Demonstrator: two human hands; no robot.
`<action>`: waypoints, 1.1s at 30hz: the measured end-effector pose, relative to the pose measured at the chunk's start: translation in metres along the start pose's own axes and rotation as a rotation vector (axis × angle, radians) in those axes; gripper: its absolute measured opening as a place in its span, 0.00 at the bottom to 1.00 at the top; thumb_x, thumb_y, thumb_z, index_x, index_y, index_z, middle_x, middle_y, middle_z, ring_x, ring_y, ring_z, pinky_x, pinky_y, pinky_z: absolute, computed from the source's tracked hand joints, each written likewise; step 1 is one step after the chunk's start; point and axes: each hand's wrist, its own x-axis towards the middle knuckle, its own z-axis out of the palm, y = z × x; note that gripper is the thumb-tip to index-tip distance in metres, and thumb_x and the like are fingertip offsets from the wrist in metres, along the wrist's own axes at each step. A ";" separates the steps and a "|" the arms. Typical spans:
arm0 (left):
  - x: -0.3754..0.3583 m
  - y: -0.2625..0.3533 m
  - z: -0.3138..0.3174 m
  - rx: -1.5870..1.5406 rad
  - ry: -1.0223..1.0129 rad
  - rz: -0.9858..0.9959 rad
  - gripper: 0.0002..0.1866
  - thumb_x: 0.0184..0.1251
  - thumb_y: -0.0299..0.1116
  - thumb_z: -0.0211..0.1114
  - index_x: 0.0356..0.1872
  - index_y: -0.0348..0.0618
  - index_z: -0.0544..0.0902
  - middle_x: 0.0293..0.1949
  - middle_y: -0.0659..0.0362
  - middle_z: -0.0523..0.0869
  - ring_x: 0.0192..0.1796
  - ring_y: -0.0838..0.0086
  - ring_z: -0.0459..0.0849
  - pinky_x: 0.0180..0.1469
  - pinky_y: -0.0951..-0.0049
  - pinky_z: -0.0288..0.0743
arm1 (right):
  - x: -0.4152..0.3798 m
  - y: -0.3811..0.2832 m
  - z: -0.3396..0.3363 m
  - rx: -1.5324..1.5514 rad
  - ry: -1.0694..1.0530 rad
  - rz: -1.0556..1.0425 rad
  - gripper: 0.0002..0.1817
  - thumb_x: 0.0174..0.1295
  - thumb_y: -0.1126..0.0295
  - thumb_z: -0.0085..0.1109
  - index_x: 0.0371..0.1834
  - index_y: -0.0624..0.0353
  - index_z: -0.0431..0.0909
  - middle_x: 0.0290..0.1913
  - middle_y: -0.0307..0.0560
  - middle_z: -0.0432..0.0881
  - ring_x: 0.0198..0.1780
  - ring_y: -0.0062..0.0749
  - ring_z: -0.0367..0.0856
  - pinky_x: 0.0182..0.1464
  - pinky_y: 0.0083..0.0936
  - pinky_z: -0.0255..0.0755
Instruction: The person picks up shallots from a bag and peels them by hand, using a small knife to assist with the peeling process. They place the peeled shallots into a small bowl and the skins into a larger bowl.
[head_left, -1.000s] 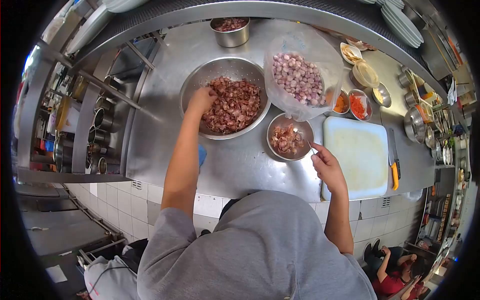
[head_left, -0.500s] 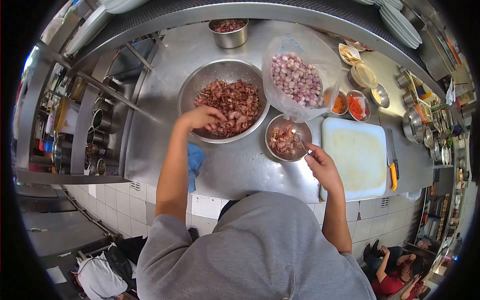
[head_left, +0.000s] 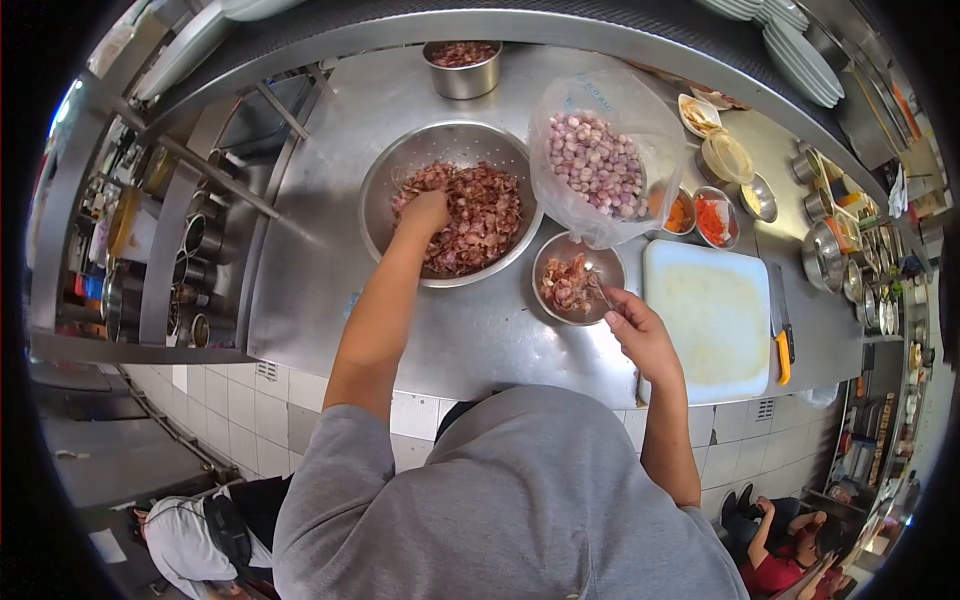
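My left hand reaches into a large perforated steel colander of reddish-brown pieces that look like unpeeled shallots. Its fingers point down among them and are hidden. My right hand is closed on the handle of a thin metal utensil at the right rim of a small steel bowl. The utensil's kind cannot be made out. Papery, reddish skins and scraps lie in that bowl. Behind it, a clear plastic bag stands open with many peeled shallots inside.
A white cutting board lies right of my right hand, with a yellow-and-black-handled knife beside it. Bowls of orange pieces and red pieces stand behind. A steel pot is at the back. A shelf overhangs the counter.
My left hand has moved forward and right, deeper into the colander, and its fingers have gone out of sight. The forearm now covers most of the blue cloth. My right hand has barely moved.
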 end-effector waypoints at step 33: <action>-0.038 -0.021 -0.022 -0.764 -0.040 -0.020 0.17 0.59 0.32 0.68 0.49 0.38 0.80 0.39 0.54 0.87 0.33 0.75 0.85 0.27 0.75 0.79 | -0.033 0.005 -0.014 0.034 0.052 0.047 0.22 0.69 0.64 0.58 0.66 0.54 0.74 0.30 0.27 0.69 0.28 0.10 0.63 0.27 0.12 0.60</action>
